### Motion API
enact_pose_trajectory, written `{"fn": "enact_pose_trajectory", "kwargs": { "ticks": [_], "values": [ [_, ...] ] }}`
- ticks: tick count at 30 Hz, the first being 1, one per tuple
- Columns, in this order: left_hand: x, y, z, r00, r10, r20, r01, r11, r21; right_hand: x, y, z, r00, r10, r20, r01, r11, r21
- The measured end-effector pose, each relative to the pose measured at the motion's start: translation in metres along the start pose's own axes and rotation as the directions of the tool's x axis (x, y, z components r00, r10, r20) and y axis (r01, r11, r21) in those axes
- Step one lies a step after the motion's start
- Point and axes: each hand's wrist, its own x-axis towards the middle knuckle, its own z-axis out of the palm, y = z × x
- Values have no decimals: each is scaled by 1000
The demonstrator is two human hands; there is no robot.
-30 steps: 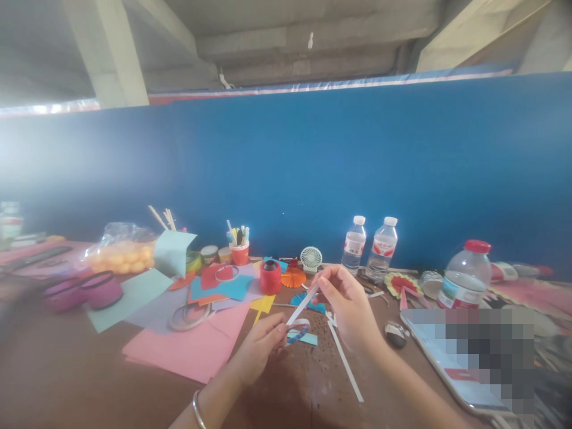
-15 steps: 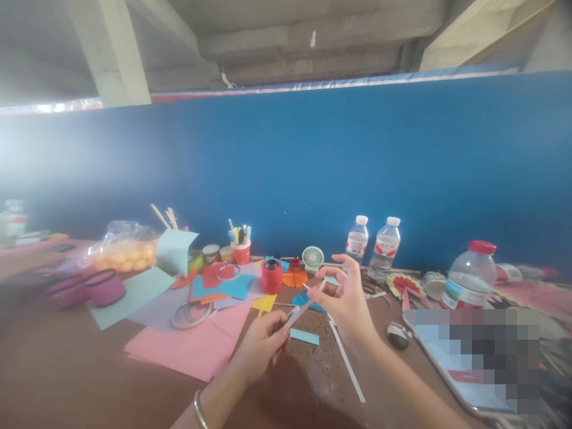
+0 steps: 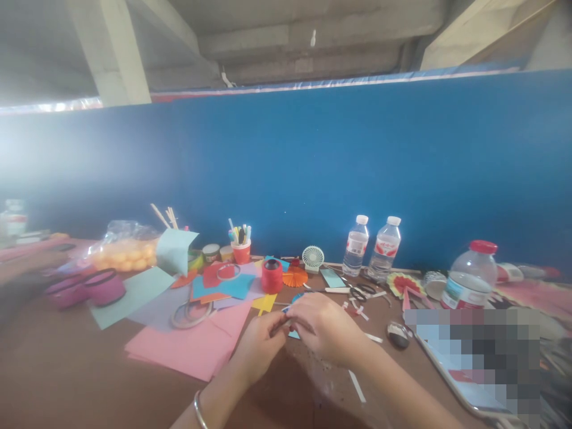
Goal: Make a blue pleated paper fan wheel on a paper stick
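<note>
My left hand (image 3: 261, 345) and my right hand (image 3: 324, 328) meet low over the brown table (image 3: 67, 381), fingertips pinched together. Between them sits a small piece I cannot make out, with a bit of blue paper (image 3: 294, 334) showing just under the fingers. A white paper strip (image 3: 356, 386) lies on the table below my right wrist. A silver bangle (image 3: 198, 410) circles my left wrist.
Pink sheets (image 3: 192, 348), tape rings (image 3: 190, 314), a red spool (image 3: 270, 276), a pen cup (image 3: 241, 251), a small white fan (image 3: 313, 258), scissors (image 3: 360, 292), two water bottles (image 3: 370, 247), a bigger red-capped bottle (image 3: 467, 277) and a phone (image 3: 451, 372) crowd the table before a blue wall (image 3: 313, 167).
My right hand dropped from holding the white strip up in the air and came down against my left hand. The long strip between them no longer shows.
</note>
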Motion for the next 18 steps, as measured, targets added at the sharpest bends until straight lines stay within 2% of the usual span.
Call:
{"fn": "enact_pose_trajectory", "kwargs": {
  "ticks": [7, 12, 18],
  "values": [
    [1, -3, -1, 997, 22, -71, -12, 990, 140, 0, 3, 6, 996, 81, -29, -83, 995, -49],
    [0, -2, -1, 998, 38, -46, -28, 979, 203, 0, 3, 7, 990, 131, -60, -136, 986, -93],
    [-2, 7, -6, 997, 68, 44, -74, 987, 144, -1, 5, 12, 982, 169, -84, -170, 985, 1]
  ]
}}
